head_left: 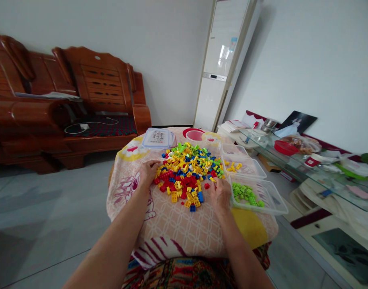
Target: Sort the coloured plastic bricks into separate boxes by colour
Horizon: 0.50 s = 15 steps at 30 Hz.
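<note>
A heap of toy building bricks (184,168) in red, yellow, blue and green lies on the cloth-covered table. At its left edge is my left hand (148,173), fingers stretched toward the bricks and apart from the thumb, with nothing visible in them. My right hand (219,193) is at the heap's right side, fingertips closed on a small yellow toy brick (213,179). Close by my right fingers lies a loose red brick (207,186). To the right, one clear plastic box (274,196) contains green bricks (246,194); the box behind it (256,168) contains several yellow pieces (233,166).
A third clear box (235,149) is farther back. Behind the heap are a lidded container (157,138) and a red-and-pink bowl (195,135). A cluttered glass-topped cabinet (295,166) runs along the right; wooden seating (102,88) is at the left.
</note>
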### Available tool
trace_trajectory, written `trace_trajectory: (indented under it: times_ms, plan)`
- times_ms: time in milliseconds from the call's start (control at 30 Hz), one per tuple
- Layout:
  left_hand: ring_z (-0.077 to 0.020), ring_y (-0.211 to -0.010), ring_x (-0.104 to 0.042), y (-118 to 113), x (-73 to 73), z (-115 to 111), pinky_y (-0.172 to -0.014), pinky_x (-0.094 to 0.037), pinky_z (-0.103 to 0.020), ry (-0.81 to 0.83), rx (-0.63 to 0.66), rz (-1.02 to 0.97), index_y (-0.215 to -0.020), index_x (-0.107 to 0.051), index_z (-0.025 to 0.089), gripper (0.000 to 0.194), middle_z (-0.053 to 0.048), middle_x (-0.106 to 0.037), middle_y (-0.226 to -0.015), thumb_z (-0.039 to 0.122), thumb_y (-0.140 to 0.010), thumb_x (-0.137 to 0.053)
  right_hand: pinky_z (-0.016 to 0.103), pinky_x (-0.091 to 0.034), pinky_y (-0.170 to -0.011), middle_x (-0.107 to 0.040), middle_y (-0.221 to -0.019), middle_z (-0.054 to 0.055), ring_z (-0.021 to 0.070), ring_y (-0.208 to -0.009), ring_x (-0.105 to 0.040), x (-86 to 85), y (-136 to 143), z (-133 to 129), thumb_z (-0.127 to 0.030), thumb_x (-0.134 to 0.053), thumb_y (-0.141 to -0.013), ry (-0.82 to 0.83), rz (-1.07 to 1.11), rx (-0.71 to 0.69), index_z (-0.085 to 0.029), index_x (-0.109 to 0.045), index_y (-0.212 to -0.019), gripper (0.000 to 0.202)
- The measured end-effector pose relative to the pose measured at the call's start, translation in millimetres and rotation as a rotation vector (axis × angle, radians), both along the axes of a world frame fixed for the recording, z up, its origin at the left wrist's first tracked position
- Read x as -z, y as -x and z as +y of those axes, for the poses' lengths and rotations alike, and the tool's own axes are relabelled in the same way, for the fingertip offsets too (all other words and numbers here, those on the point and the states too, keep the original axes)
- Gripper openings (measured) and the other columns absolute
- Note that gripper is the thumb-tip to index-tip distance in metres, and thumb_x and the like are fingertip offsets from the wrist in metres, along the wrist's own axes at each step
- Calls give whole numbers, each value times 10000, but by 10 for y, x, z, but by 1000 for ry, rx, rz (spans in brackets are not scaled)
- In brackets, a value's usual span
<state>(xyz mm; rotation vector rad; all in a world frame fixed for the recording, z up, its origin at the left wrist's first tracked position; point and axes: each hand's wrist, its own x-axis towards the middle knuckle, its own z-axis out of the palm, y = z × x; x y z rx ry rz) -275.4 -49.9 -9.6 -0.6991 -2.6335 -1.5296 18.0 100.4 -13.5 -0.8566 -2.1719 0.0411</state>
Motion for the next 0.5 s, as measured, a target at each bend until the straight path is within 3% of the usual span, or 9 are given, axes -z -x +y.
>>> trace_trajectory:
  times_ms: [167,300,400,500]
  plan:
    - [-212,-878,-668,0,-3,2,-784,-493,-274,-4,10,10,-968,-771,182,344,-63,-762,-959,355,-776,-543,343,-376,-779,-662,-832,110,229,-806,-562,-378,65,343,-160,-474,-878,34,-9,190,-150,-658,-927,191]
    - [-215,-857,-667,-5,-7,7,-775,-499,-276,5,2,-2,-955,-774,193,325,-57,-766,-947,354,-771,-560,376,-388,-792,-668,-898,168,272,-868,-566,-692,65,618,-146,-479,-852,47,69,341,-107,-666,-978,229]
    - [-214,-851,-668,-9,0,5,-778,-499,-277,3,3,-4,-959,-774,192,328,-57,-766,-949,362,-773,-563,395,-405,-848,-663,-944,161,276,-925,-557,-700,20,566,-159,-471,-860,4,99,264,-117,-665,-1025,258]
    - [-207,-861,-670,-2,20,4,-782,-496,-273,-4,5,2,-975,-771,190,334,-55,-764,-961,345,-781,-547,396,-433,-897,-659,-1001,138,262,-976,-555,-468,-75,241,-188,-451,-891,-5,66,59,-141,-655,-1079,281]
